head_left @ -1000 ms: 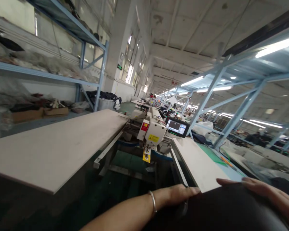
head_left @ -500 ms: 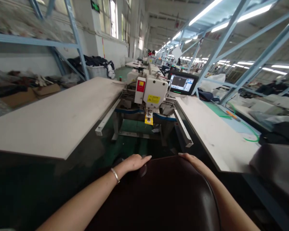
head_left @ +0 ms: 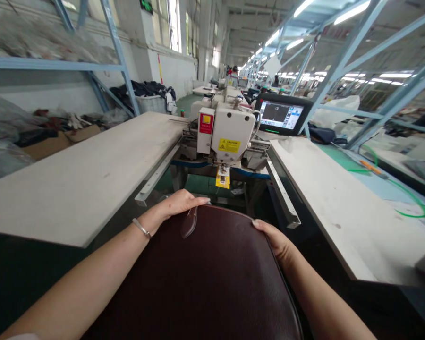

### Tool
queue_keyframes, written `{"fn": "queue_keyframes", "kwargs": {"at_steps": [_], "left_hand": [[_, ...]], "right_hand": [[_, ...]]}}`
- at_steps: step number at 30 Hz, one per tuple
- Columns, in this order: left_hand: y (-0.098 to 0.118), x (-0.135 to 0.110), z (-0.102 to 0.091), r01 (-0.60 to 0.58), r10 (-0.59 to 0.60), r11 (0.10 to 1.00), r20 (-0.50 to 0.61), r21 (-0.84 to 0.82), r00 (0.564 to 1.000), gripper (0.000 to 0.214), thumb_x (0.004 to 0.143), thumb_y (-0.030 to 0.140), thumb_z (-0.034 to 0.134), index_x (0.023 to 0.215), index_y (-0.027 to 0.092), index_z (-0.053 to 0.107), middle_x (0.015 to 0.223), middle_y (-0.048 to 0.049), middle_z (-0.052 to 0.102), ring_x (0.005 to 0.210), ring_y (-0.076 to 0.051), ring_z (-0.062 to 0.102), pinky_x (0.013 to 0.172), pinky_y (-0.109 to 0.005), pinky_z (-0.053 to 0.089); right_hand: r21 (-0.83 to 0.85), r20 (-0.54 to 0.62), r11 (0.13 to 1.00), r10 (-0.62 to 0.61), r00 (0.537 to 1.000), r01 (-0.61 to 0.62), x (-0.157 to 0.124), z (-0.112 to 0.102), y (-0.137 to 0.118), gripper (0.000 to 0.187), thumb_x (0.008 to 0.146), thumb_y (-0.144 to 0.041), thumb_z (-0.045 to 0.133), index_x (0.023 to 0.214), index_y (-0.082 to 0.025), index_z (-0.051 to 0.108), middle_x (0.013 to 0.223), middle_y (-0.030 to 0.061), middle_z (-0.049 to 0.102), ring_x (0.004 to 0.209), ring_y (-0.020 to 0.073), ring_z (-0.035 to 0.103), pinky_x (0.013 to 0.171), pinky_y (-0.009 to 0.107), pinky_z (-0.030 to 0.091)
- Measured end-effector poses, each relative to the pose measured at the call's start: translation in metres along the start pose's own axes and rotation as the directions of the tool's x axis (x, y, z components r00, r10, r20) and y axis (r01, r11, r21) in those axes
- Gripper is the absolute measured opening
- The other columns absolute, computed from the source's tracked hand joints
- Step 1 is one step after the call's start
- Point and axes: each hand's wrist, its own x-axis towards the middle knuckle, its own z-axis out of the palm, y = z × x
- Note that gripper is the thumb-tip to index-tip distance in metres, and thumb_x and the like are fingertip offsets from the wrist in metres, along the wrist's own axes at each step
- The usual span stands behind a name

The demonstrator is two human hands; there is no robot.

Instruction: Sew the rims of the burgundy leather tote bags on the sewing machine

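Note:
A dark brown leather-like panel (head_left: 205, 274) with a piped edge fills the lower middle of the head view. My left hand (head_left: 180, 203) grips its far edge on the left, thumb on top and fingers hidden beneath. Just below that thumb lies a teardrop-shaped leather tab (head_left: 189, 223) with pale stitching. At the far right corner my right hand (head_left: 274, 238) is closed on the same panel, its thumb over the edge. Beyond the panel stands a sewing machine (head_left: 232, 132), with a small yellow plate (head_left: 223, 178) under its needle area. The panel is apart from that plate.
White tabletops flank the machine on the left (head_left: 74, 174) and right (head_left: 326, 198). Two metal rails, left (head_left: 159, 174) and right (head_left: 282, 193), project toward me. A lit control screen (head_left: 282, 114) stands right of the machine head. Blue rack posts (head_left: 118, 56) rise at left.
Both hands have carried the panel forward and up, closer to the machine. The stitched tab now shows more fully. My view has moved nearer to the machine.

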Motion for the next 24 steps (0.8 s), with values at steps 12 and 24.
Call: {"fn": "queue_keyframes", "kwargs": {"at_steps": [12, 24], "left_hand": [[0.012, 0.051, -0.039, 0.085, -0.080, 0.992, 0.055, -0.089, 0.995, 0.067, 0.059, 0.081, 0.074, 0.056, 0.017, 0.059, 0.056, -0.0026, 0.055, 0.050, -0.014, 0.044, 0.051, -0.028, 0.027], [-0.026, 0.163, -0.076, 0.074, -0.075, 0.997, -0.040, -0.027, 0.996, 0.057, 0.057, 0.071, 0.079, 0.059, 0.016, 0.064, 0.059, -0.0026, 0.059, 0.057, -0.017, 0.050, 0.055, -0.029, 0.032]], "right_hand": [[-0.105, 0.030, 0.994, 0.009, 1.000, -0.006, 0.090, -0.038, -0.062, 0.040, 0.058, -0.044, 0.093, 0.053, -0.013, 0.069, 0.047, -0.0007, 0.061, 0.039, 0.0081, 0.051, 0.042, 0.020, 0.036], [-0.002, -0.167, 0.997, -0.079, 0.983, 0.080, 0.176, -0.058, -0.073, 0.040, 0.052, -0.037, 0.096, 0.061, -0.018, 0.062, 0.059, -0.0050, 0.063, 0.051, 0.0078, 0.053, 0.051, 0.020, 0.040]]}}
